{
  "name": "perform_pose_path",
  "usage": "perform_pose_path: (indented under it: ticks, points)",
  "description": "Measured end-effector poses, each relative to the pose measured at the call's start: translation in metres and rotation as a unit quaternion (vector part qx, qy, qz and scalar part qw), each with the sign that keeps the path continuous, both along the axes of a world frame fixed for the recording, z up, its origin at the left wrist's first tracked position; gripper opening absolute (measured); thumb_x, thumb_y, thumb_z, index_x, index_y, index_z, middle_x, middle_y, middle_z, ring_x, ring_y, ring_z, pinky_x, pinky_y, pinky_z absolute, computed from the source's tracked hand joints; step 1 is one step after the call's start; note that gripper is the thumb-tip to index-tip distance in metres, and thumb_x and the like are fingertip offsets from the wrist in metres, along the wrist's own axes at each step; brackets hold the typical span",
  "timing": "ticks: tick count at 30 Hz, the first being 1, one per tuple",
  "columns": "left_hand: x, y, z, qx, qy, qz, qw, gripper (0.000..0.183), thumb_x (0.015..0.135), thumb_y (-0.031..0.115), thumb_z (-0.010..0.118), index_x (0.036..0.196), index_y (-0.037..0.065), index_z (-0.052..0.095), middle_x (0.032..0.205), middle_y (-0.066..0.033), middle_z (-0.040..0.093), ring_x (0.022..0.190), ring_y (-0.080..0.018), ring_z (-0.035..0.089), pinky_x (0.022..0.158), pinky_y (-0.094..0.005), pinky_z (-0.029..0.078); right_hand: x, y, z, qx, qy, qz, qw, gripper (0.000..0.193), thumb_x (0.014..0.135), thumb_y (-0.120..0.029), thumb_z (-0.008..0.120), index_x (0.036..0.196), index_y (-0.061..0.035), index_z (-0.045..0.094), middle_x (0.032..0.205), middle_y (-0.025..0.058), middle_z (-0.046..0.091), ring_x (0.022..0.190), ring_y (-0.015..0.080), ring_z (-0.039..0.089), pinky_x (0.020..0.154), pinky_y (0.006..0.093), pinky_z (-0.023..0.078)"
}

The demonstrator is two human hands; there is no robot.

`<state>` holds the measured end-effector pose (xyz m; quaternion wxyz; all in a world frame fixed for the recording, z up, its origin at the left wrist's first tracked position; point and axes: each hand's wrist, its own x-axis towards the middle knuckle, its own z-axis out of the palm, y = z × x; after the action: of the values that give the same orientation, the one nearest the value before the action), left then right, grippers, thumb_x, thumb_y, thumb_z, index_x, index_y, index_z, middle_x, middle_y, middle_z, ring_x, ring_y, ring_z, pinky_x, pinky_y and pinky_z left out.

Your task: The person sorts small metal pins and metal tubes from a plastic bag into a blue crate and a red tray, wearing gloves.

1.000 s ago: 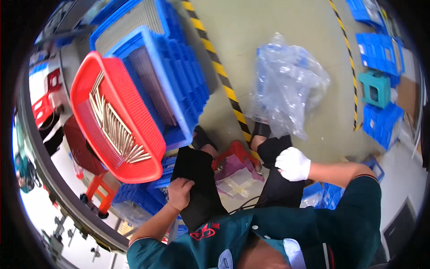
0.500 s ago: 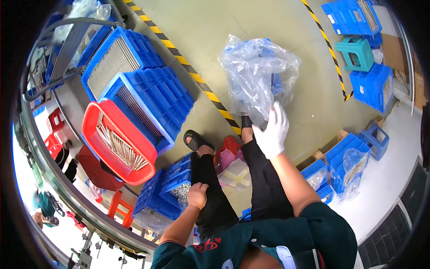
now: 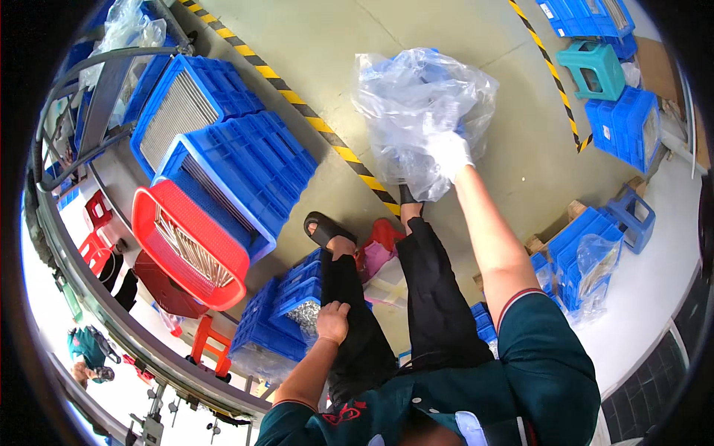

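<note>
My right hand (image 3: 449,154), in a white glove, reaches forward onto a crumpled clear plastic bag (image 3: 394,111) and its fingers are closed on the film. The fingertips are partly lost among the folds. Under and inside the bag show blue plastic parts whose shape I cannot make out. My left hand (image 3: 332,322) is bare and lies over my left thigh on the black trousers, fingers laid on the cloth and holding nothing.
At the left stand blue crates (image 3: 245,160) of stacked metal strips and a red basket (image 3: 227,286) of metal rods. Blue bins (image 3: 294,293) sit beside my left leg. Yellow-black tape (image 3: 316,123) crosses the floor. A teal stool (image 3: 599,70) and blue crates (image 3: 621,130) are at the right.
My right hand has moved from open beside the bag's near edge onto the bag, closing on the film. My left hand stays on the thigh. The view has shifted slightly.
</note>
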<state>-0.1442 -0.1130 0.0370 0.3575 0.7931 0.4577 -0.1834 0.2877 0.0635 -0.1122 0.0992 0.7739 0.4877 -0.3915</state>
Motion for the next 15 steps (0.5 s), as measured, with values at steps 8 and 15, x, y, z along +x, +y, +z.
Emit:
perform_pose_path:
  ticks: [8,15]
  points:
    - [0.017,-0.001,0.000,-0.022,0.004,0.032,0.999,0.015,0.069,0.008,0.050,0.081,0.011,0.059,0.077,-0.0090,0.054,0.076,-0.0287,0.054,0.067,-0.0392,0.044,0.082,-0.007,0.078,0.149,0.039,-0.095,0.983,0.032,0.082,-0.031,0.049,0.092,-0.0041,0.061,0.091,0.0153,0.062,0.081,0.0282,0.060,0.070,0.0355,0.048]
    - [0.014,-0.010,-0.004,-0.001,0.012,0.041,0.999,0.012,0.071,0.011,0.049,0.078,0.012,0.058,0.075,-0.0067,0.054,0.075,-0.0259,0.054,0.066,-0.0372,0.044,0.055,-0.029,0.115,0.215,0.192,-0.242,0.926,0.021,0.076,-0.015,0.060,0.090,0.0006,0.057,0.078,0.0074,0.060,0.069,0.0141,0.056,0.060,0.0263,0.047]
